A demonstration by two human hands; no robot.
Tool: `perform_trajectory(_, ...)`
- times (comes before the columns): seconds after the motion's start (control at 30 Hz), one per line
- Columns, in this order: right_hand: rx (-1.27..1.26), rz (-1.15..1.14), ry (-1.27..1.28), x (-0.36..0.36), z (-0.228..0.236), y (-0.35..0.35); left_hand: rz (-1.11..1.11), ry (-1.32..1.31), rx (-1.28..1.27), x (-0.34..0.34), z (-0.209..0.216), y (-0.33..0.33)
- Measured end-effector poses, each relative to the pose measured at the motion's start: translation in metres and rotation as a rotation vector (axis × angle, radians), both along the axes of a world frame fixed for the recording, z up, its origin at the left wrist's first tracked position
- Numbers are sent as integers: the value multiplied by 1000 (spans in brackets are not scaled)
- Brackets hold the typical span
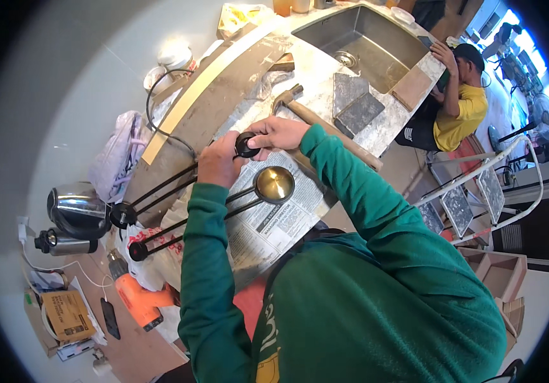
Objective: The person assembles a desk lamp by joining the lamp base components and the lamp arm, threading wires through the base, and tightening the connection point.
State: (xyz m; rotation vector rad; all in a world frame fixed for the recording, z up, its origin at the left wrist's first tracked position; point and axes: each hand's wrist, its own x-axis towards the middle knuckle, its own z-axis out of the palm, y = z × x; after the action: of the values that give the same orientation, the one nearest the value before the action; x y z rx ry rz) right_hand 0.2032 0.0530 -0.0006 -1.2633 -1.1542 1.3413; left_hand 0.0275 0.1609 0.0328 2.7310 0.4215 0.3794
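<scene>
Both my hands meet over the worktop at a small round black cup on the end of a fixture with two thin black rods. My left hand is closed around the fixture beside the cup. The fingers of my right hand pinch the cup from the other side. The rods run down-left to a round black end piece. Just nearer to me lies a second twin-rod piece with a gold-lined round cup, resting on spread newspaper; my left forearm crosses its rods.
A claw hammer lies right of my hands, beside dark slabs. Beyond is a steel sink. An orange heat gun, kettle and phone are left. A person in yellow crouches near a stepladder.
</scene>
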Motion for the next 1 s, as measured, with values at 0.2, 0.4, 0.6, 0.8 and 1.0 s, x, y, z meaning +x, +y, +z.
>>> perform_trajectory(0.2,13,-311,-330,-23,37,-30,-15,2,-195,1,3,5)
perform_trajectory(0.4,185,-397,-873,-70,45,-97,14,-86,-272,-1,-4,19)
perform_trajectory(0.6,243,-408,-978,-98,15,-98,26,20,-321,1,2,10)
perform_trajectory(0.8,344,-403,-920,-91,4,-91,14,20,-135,1,-10,12)
perform_trajectory(1.0,431,-455,-900,-96,-3,-88,39,103,-85,5,-25,5)
